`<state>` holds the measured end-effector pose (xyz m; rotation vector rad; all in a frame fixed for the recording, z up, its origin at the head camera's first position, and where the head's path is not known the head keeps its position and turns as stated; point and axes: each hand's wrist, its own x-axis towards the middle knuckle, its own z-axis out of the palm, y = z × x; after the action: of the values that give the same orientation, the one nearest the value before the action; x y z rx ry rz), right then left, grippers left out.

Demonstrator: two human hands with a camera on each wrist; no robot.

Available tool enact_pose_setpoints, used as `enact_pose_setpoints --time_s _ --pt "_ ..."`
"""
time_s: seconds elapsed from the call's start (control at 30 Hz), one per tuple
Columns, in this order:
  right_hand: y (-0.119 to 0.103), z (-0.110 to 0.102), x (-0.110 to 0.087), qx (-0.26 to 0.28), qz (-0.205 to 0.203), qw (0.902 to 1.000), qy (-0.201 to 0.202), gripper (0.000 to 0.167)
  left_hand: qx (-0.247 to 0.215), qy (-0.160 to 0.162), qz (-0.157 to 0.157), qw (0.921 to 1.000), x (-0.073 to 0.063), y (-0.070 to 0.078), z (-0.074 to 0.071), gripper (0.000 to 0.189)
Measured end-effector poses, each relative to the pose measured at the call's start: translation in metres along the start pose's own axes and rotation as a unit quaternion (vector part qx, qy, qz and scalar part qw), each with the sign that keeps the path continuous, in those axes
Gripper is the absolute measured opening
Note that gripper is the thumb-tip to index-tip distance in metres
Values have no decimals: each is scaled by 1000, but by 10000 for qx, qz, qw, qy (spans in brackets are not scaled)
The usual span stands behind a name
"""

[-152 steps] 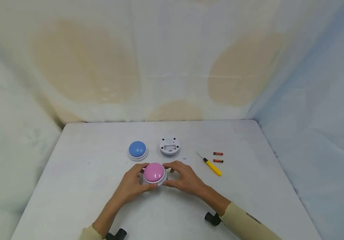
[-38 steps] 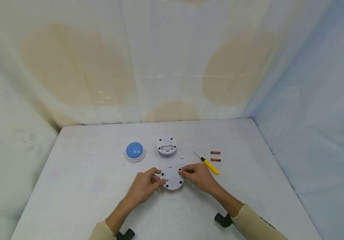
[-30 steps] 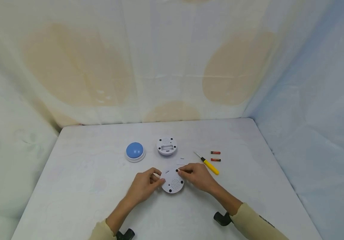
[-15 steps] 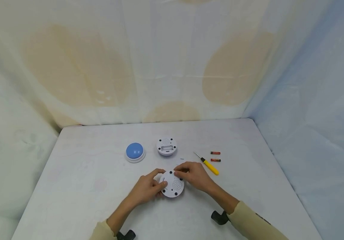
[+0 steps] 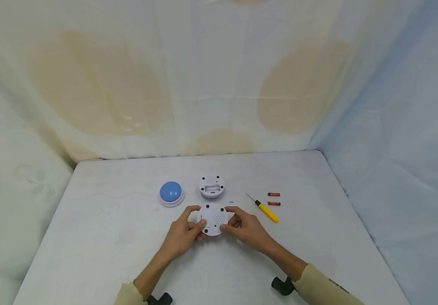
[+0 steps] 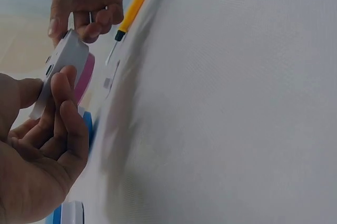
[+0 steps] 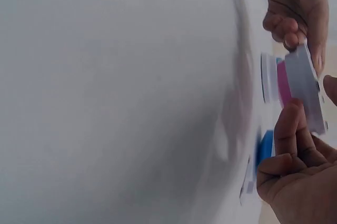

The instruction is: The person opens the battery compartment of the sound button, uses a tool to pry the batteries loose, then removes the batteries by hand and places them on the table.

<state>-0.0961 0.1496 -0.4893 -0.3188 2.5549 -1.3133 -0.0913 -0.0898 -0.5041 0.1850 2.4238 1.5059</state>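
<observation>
Both hands hold a white-based button with a pink dome (image 6: 86, 78), turned so its underside (image 5: 213, 220) faces up. That underside shows speaker holes and dark round feet. My left hand (image 5: 180, 237) grips its left rim, the thumb on top and fingers beneath. On the opposite rim, my right hand (image 5: 250, 232) pinches with its thumb and fingers. In the right wrist view the pink dome (image 7: 284, 83) points toward the table, clear of the surface. Beyond the hands sit a blue-domed button (image 5: 171, 192) and an upturned white button (image 5: 212, 187) with an uncovered battery compartment.
A yellow-handled screwdriver (image 5: 268, 212) lies right of the hands, its tip toward the far side. Two red-and-black batteries, a far one (image 5: 274, 194) and a nearer one (image 5: 274, 203), lie beyond it. A small flat piece (image 5: 231, 202) rests behind the held button.
The pink button was dome up about five seconds ago and has since been turned over. Its underside has rotated between the hands, and it has lately moved slightly left and away from me.
</observation>
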Motion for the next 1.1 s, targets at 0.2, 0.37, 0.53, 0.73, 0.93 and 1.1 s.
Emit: enact_pose_setpoints --time_s 0.2,0.37,0.53,0.73,0.93,1.1 --pt "-1 4 -2 -7 124 9998 -161 65 -148 -234 -119 9995 -2 0 3 47" --pt "0 3 -2 -112 95 9996 -234 56 -89 -465 -170 9987 -3 -2 4 44" --pt "2 0 1 -325 -51 9992 -225 48 366 -353 23 9987 -4 -5 2 35" --pt "4 -4 5 -410 -55 9991 -70 38 610 80 29 9981 -6 -8 2 22" --pt "8 -4 10 -501 -156 9986 -14 33 743 112 -11 9972 -9 -9 2 22" --pt "10 -5 13 -453 -196 9988 -24 30 917 98 63 9957 -10 -11 4 24"
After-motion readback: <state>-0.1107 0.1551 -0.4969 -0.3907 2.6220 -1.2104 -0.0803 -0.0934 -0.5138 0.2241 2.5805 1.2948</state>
